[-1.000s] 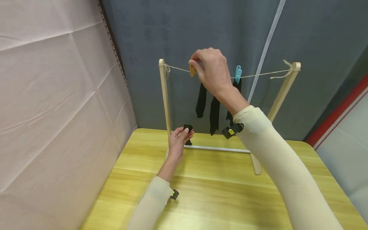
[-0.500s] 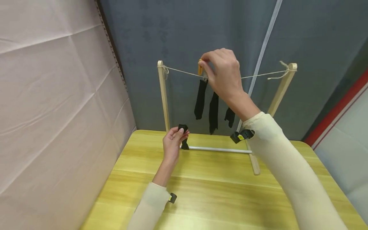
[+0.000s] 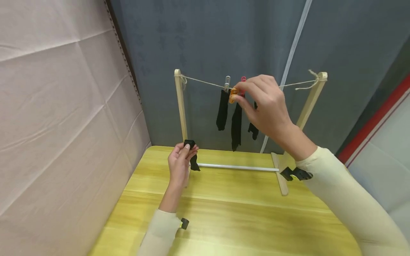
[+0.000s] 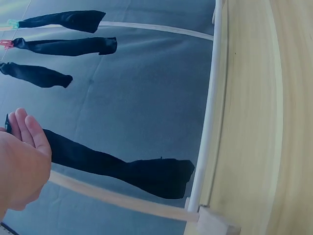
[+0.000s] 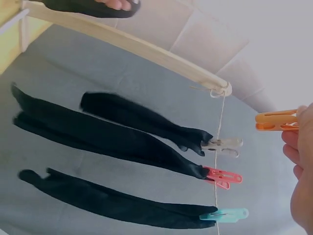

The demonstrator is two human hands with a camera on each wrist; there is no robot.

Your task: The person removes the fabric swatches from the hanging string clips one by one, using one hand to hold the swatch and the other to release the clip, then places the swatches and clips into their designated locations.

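My left hand [image 3: 178,163] pinches the top of a black sock [image 4: 122,169], which hangs below the fingers near the left post. Between thumb and fingers of my right hand [image 3: 267,103] is an orange clothespin [image 5: 276,120], apart from the line in the right wrist view. Behind it, three black socks hang from a string [image 3: 202,81]. The left sock [image 3: 222,111] is clipped by a clear clothespin [image 5: 224,145], the middle sock [image 3: 236,128] by a red clothespin [image 5: 224,176], the right sock [image 5: 117,205] by a turquoise clothespin [image 5: 231,214].
The string runs between a left wooden post [image 3: 180,106] and a right wooden post [image 3: 310,101]. A white rod [image 3: 237,166] joins them low over the wooden table [image 3: 237,220]. Grey cloth [image 3: 205,39] backs the rack; a pale cloth wall [image 3: 64,117] stands at left.
My right hand has moved right and down with the orange clothespin, uncovering the clear and red clothespins. My left hand has shifted left and slightly down with its sock.
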